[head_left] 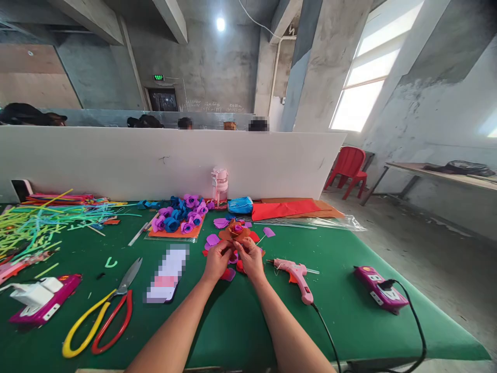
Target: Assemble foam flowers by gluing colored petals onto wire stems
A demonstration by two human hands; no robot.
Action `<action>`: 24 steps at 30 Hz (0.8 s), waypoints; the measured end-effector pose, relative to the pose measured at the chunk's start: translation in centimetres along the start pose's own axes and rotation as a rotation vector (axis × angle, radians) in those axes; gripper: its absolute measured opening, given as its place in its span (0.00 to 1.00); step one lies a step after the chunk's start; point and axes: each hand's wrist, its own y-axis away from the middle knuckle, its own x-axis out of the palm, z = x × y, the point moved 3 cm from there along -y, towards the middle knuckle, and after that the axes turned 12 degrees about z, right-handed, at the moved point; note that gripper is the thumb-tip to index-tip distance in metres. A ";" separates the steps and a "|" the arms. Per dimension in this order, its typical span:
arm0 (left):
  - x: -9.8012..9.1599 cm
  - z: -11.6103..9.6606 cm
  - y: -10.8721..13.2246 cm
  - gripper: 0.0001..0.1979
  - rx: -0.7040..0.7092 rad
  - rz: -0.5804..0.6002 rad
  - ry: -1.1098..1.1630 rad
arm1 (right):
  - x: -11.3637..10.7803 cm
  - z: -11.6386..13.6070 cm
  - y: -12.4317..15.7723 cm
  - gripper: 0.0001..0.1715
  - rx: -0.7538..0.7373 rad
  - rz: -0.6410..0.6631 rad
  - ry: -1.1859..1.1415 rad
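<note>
Both my hands meet at an orange-brown craft flower (235, 230) with a purple-pink centre, held just above the table. My left hand (217, 260) pinches its lower left side. At the lower right, the fingers of my right hand (250, 257) are closed on the same flower. Loose purple petals (212, 240) and red petals (254, 237) lie around and beneath the hands, partly hidden by them. A pink glue gun (294, 272) rests to the right of my right hand, its cord running off the front edge.
Left of my arms lie a phone (167, 274) and scissors (116, 298). Behind are finished purple and blue flowers (180, 213), a blue pouch (239, 205), red sheets (287, 209) and a pink bottle (220, 184). Power strips (380, 290) sit at both sides. A white partition (174, 160) bounds the back.
</note>
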 end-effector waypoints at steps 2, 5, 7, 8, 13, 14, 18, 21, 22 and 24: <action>-0.1 0.4 -0.1 0.11 -0.002 -0.039 0.038 | 0.0 0.0 0.1 0.13 0.039 0.000 -0.041; -0.7 0.9 -0.3 0.10 -0.037 -0.114 0.073 | 0.0 -0.1 0.2 0.16 0.079 -0.015 -0.129; -1.0 1.1 -0.4 0.10 -0.061 -0.142 0.103 | -0.1 0.0 0.2 0.18 0.086 -0.014 -0.204; -1.1 1.2 -0.5 0.10 -0.065 -0.151 0.120 | -0.2 0.2 0.2 0.19 0.092 -0.008 -0.248; -1.0 1.3 -0.6 0.14 -0.089 -0.142 0.163 | -0.3 0.9 0.0 0.23 0.136 0.056 -0.361; -0.9 1.2 -0.6 0.14 -0.097 -0.136 0.163 | -0.4 1.0 0.0 0.23 0.134 0.062 -0.357; -0.6 0.9 -0.7 0.15 -0.103 -0.099 0.180 | -0.5 1.2 -0.1 0.19 0.115 0.019 -0.351; -0.6 0.9 -0.8 0.15 -0.105 -0.093 0.177 | -0.8 1.5 -0.2 0.17 0.114 -0.048 -0.353; -0.7 1.0 -0.8 0.16 -0.106 -0.097 0.174 | -0.9 1.6 -0.2 0.17 0.118 -0.062 -0.355; -0.7 1.2 -0.9 0.16 -0.112 -0.107 0.168 | -1.0 1.8 -0.2 0.17 0.128 -0.074 -0.364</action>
